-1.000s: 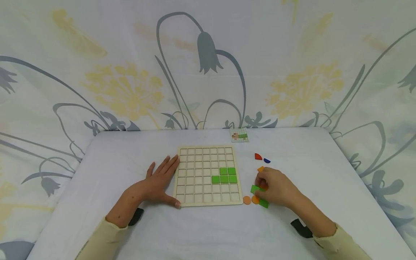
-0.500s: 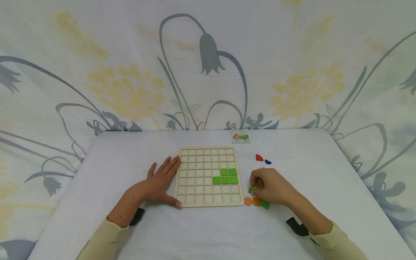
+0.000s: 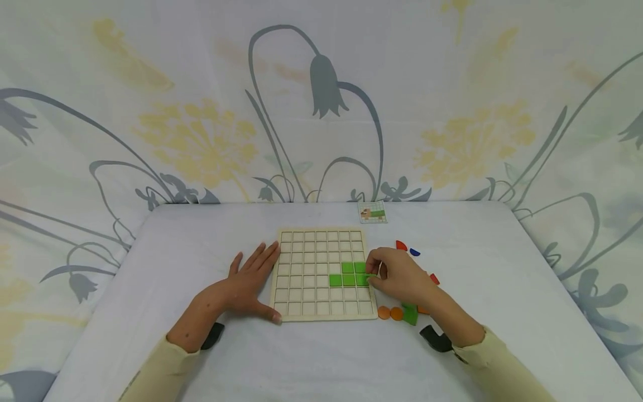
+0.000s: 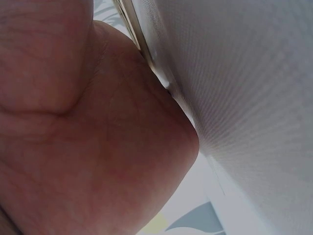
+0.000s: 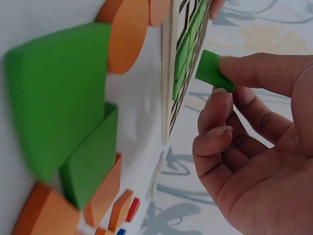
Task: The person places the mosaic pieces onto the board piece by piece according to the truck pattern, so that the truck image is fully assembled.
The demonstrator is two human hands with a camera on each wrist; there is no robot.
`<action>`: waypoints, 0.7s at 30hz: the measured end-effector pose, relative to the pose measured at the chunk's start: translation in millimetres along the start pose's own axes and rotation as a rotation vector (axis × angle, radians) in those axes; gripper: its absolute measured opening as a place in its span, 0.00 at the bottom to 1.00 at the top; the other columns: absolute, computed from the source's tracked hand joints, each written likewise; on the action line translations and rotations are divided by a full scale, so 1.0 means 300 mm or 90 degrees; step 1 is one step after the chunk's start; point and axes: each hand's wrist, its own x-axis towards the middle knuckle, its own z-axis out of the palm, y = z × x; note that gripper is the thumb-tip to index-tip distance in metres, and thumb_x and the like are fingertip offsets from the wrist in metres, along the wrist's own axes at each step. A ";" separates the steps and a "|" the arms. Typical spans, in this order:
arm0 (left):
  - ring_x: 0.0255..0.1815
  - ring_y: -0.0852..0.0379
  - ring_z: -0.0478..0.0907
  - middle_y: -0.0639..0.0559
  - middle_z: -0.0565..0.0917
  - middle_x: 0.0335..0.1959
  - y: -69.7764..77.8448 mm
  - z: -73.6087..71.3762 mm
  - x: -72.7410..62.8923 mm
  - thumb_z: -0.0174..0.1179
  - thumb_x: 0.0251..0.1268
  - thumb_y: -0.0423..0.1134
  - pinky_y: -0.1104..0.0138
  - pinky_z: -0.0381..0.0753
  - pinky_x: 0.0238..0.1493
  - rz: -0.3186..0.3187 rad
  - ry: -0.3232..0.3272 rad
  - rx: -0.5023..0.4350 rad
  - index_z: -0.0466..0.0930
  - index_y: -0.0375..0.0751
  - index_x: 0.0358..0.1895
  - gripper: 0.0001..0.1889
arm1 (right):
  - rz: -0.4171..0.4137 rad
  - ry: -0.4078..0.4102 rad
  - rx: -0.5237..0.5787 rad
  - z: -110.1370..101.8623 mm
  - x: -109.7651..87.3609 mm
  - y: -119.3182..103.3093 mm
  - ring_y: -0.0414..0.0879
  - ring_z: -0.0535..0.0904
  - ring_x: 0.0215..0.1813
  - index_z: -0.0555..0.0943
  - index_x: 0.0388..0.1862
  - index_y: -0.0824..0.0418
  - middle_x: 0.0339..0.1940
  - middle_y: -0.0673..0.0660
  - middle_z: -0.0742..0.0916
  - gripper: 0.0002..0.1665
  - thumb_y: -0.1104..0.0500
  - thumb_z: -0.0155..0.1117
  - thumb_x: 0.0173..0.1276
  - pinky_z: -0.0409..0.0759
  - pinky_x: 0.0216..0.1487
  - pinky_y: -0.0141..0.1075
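A pale wooden grid board (image 3: 306,279) lies mid-table, with several green square tiles (image 3: 348,280) set in cells near its right side. My left hand (image 3: 246,287) lies spread along the board's left edge, fingertips and thumb touching the frame. Over the board's right edge, my right hand (image 3: 402,273) pinches a green square tile (image 5: 209,69) between thumb and finger; in the right wrist view the tile is held above the board, apart from it. The left wrist view is mostly filled by the palm (image 4: 98,127), beside the board's edge.
Right of the board lie orange discs (image 3: 396,314), a larger green piece (image 3: 409,314), a red piece (image 3: 401,245) and a blue half-round (image 3: 414,252). Other orange and green pieces are partly under my right arm. A small picture card (image 3: 373,212) lies at the back.
My right hand has taken a green tile from the loose pieces and moved left and up to the board's right edge. My left hand stays at the board's left edge.
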 end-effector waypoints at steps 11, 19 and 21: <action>0.89 0.39 0.30 0.45 0.36 0.90 -0.003 0.005 0.000 0.79 0.45 0.73 0.30 0.30 0.78 0.002 0.002 0.008 0.36 0.39 0.88 0.78 | -0.023 0.024 0.018 0.052 0.103 -0.045 0.43 0.77 0.35 0.85 0.39 0.58 0.34 0.47 0.84 0.05 0.67 0.72 0.70 0.80 0.39 0.35; 0.89 0.39 0.30 0.46 0.36 0.90 -0.002 0.005 0.000 0.79 0.45 0.73 0.30 0.29 0.78 0.003 0.004 0.006 0.36 0.40 0.88 0.78 | 0.012 0.015 0.037 0.081 0.169 -0.068 0.44 0.77 0.33 0.86 0.39 0.57 0.35 0.49 0.86 0.05 0.67 0.69 0.72 0.78 0.39 0.38; 0.89 0.39 0.29 0.46 0.36 0.90 -0.002 0.005 0.001 0.79 0.45 0.73 0.30 0.29 0.78 0.002 0.003 0.006 0.36 0.40 0.88 0.78 | 0.023 0.010 0.032 0.088 0.183 -0.068 0.44 0.77 0.34 0.86 0.40 0.58 0.35 0.49 0.86 0.04 0.66 0.69 0.72 0.79 0.41 0.39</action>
